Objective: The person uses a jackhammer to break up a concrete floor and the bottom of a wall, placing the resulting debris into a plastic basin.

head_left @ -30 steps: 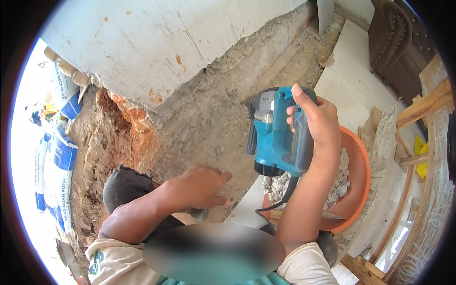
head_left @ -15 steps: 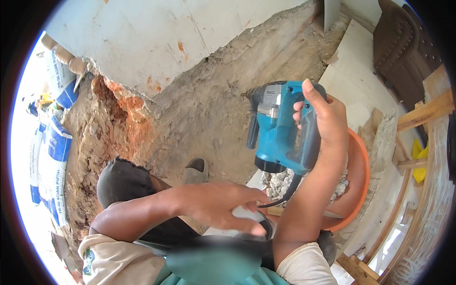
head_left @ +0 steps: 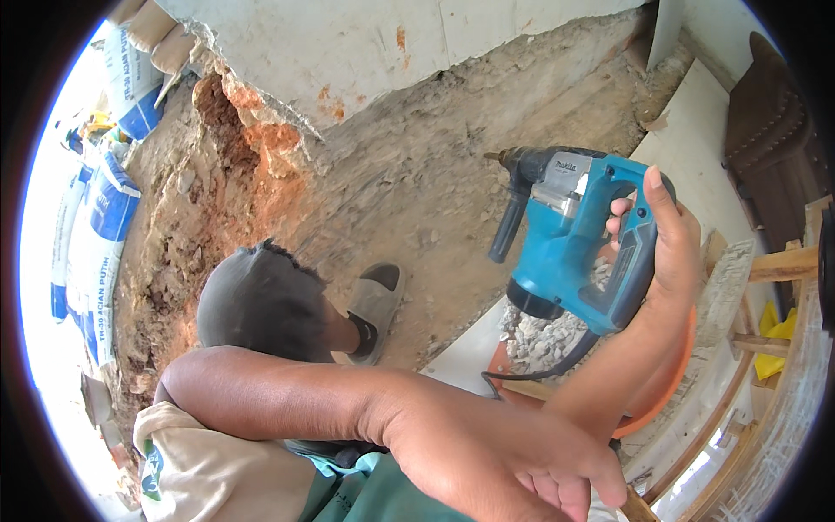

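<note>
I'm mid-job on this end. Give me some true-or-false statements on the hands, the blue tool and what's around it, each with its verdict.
1. The right hand holds the blue power tool by its rear handle. True.
2. The left hand grips the tool's side handle. False: the left hand is apart from the tool, lower in the view.
3. Pale rubble lies in the orange tub. True.
4. The tool has no cord. False: a dark cord runs from it.
5. Blue-and-white sacks are on the person's left. True.
</note>
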Available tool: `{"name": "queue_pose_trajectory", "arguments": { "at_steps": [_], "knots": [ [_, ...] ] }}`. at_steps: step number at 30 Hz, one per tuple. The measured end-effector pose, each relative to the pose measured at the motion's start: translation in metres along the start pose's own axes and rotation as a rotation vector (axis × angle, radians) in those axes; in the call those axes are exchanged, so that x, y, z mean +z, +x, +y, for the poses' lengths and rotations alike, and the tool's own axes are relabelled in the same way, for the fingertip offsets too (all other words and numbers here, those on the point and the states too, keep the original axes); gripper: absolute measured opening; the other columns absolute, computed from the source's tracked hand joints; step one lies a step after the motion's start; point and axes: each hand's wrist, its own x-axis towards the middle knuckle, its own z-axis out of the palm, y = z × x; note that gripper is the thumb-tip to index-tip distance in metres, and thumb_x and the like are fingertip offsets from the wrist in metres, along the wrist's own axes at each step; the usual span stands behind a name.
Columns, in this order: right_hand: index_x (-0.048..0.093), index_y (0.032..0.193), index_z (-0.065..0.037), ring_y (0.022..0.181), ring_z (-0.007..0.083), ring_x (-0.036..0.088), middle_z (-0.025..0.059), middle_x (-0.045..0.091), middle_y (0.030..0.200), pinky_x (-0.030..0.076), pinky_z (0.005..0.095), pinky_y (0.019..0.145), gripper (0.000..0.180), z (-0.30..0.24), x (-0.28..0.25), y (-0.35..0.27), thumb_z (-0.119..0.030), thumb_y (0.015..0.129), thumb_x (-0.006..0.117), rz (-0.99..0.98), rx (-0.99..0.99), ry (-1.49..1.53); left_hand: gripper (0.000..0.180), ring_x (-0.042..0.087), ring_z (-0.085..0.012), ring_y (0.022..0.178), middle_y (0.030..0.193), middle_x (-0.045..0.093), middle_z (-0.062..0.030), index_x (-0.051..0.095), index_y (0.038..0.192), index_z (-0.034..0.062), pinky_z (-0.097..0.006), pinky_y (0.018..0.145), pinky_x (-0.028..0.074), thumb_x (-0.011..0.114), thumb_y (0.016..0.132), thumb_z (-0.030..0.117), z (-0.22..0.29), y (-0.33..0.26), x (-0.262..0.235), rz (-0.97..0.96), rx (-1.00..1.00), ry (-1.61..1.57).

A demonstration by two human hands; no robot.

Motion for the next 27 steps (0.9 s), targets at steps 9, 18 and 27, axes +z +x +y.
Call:
{"name": "queue_pose_trajectory", "arguments": {
  "at_steps": [9, 18, 27],
  "knots": [
    [0.061, 0.098, -0.001, 0.065, 0.0121, 0.059, 0.0061, 0.062, 0.078, 0.047, 0.026, 0.054, 0.057, 0.003, -0.001, 0.001, -0.051, 0.077, 0.076, 0.016, -0.006, -0.006, 0.039, 0.045, -0.0176, 0.082, 0.086, 0.045, -0.0067, 0.042, 0.09, 0.0, -0.033, 0.075, 0.039, 0.058, 0.092, 0.035, 0.0, -0.002, -0.001, -0.017, 0.046, 0.08],
    [0.063, 0.096, -0.003, 0.064, 0.0104, 0.058, 0.0051, 0.061, 0.077, 0.046, 0.0247, 0.053, 0.054, 0.005, 0.003, 0.0, -0.05, 0.075, 0.078, 0.041, -0.006, 0.036, 0.038, 0.052, -0.0188, 0.088, 0.092, 0.052, -0.0088, 0.047, 0.098, -0.0039, -0.033, 0.078, 0.043, 0.061, 0.089, 0.03, -0.002, -0.003, -0.002, 0.025, 0.028, 0.118],
    [0.062, 0.101, 0.001, 0.064, 0.0113, 0.059, 0.0063, 0.062, 0.078, 0.046, 0.0239, 0.054, 0.06, 0.001, -0.006, 0.003, -0.05, 0.074, 0.079, 0.008, -0.023, 0.0, 0.04, 0.058, -0.02, 0.093, 0.098, 0.06, -0.011, 0.053, 0.105, -0.0078, -0.033, 0.081, 0.047, 0.064, 0.086, 0.025, -0.005, 0.005, -0.009, 0.141, -0.114, 0.275]
  ]
}}
